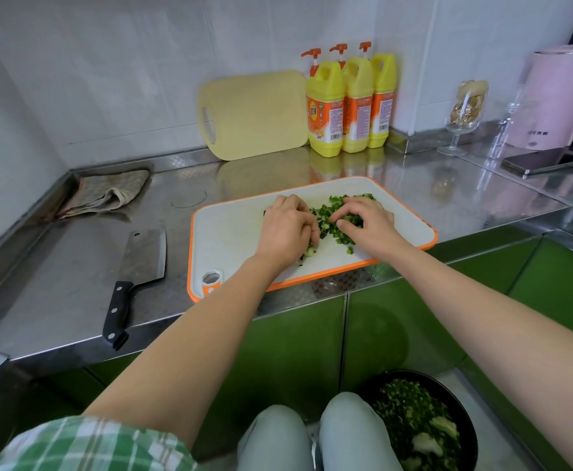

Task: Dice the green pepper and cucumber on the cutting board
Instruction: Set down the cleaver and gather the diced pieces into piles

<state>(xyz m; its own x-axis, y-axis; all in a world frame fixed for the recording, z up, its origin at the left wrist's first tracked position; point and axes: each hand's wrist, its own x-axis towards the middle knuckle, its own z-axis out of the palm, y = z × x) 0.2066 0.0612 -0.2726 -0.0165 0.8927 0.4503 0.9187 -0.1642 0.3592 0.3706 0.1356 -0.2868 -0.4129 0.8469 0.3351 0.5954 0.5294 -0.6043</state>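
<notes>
A heap of diced green pepper and cucumber (333, 215) lies on the white, orange-rimmed cutting board (230, 236). My left hand (286, 229) curls its fingers against the heap's left side, with a few pale dice under its fingertips. From the right, my right hand (368, 226) claws into the heap with bent fingers. The two hands close the pile in between them. A cleaver (139, 266) with a black handle lies flat on the steel counter to the left of the board, with no hand on it.
A black bowl (380, 379) of chopped greens sits on the floor by my knees. At the back wall stand a yellow board (254, 113) and three yellow bottles (349, 103). A cloth (105, 193) lies back left; a glass (461, 117), phone (543, 163) and pink kettle (556, 96) are at right.
</notes>
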